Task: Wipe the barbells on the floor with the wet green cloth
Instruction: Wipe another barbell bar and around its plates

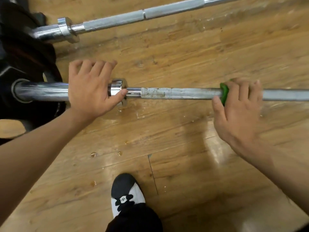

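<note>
Head view, looking straight down: wood-plank floor [184, 56] across the whole frame, glossy with pale reflections toward the bottom right. At the left edge, black weight plates [28, 57], too dark to tell one from another. Lying left to right across the middle of the floor, near barbell [184, 93]: chrome sleeve running into the plates at left, then a collar [117, 88], then a dull grey knurled shaft with dark specks, out past the right edge. Beyond it and well apart, far barbell [117, 20], slanting up toward the top right, its sleeve end also at the plates. Left hand [90, 87]: lies flat over the near sleeve just beside the collar, fingers spread and fairly straight past the far side of the bar, thumb tip touching the collar; grips nothing. Right hand [237, 108]: curls over the near shaft toward the right, thumb on the near side, fingers over the top, slightly blurred; clasps the green cloth [224, 92] against the metal, only a folded edge of it showing at the hand's left side. Bottom centre, black-and-white shoe [127, 195] flat on the planks under a black trouser leg [133, 220]. Between shoe and bar, a few small droplets [93, 154] glinting on the wood.
</note>
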Motion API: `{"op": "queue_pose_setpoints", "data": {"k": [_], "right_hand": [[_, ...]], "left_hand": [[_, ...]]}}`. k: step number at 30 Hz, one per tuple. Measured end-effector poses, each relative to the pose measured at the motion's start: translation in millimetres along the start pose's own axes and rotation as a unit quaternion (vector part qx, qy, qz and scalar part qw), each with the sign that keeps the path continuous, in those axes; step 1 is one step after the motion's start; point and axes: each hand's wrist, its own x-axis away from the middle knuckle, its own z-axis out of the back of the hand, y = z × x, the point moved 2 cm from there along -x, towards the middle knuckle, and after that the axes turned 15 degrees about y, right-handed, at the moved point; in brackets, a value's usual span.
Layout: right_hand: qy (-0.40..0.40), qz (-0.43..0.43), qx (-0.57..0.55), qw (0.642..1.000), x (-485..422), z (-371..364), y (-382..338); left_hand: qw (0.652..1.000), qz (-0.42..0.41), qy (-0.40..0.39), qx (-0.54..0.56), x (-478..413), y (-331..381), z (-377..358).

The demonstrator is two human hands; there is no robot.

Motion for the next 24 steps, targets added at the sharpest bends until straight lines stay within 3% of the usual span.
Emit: {"op": "queue_pose_setpoints", "data": {"k": [2, 7, 11, 15, 18, 21, 24], "right_hand": [[0.001, -0.009, -0.047, 0.999, 6.3, -7.8, -51.8], [-0.043, 0.137, -0.151, 0.978, 25.0, -19.7, -188.1], [-0.116, 0.246, -0.108, 0.956, 31.4, -4.0, -150.2], [-0.130, 0.202, -0.028, 0.970, 42.0, 29.2, -32.3], [-0.139, 0.157, 0.009, 0.978, 52.8, 48.0, 11.3], [-0.110, 0.078, 0.017, 0.991, 67.0, 49.9, -14.9], [-0.122, 0.100, -0.036, 0.987, 86.5, 39.5, -85.5]], "left_hand": [[1.000, -0.002, 0.010, -0.005, 8.1, 3.3, 6.1], [1.000, -0.019, -0.013, 0.000, 28.1, 13.8, 20.9], [0.999, -0.023, -0.032, 0.009, 47.7, 22.2, 33.2], [0.999, -0.020, -0.033, 0.021, 69.5, 32.8, 44.6], [0.999, -0.013, -0.019, 0.027, 87.1, 41.2, 55.3], [0.999, -0.009, -0.024, 0.022, 102.0, 49.0, 64.7], [1.000, -0.015, -0.023, 0.011, 118.1, 54.0, 74.3]]}}
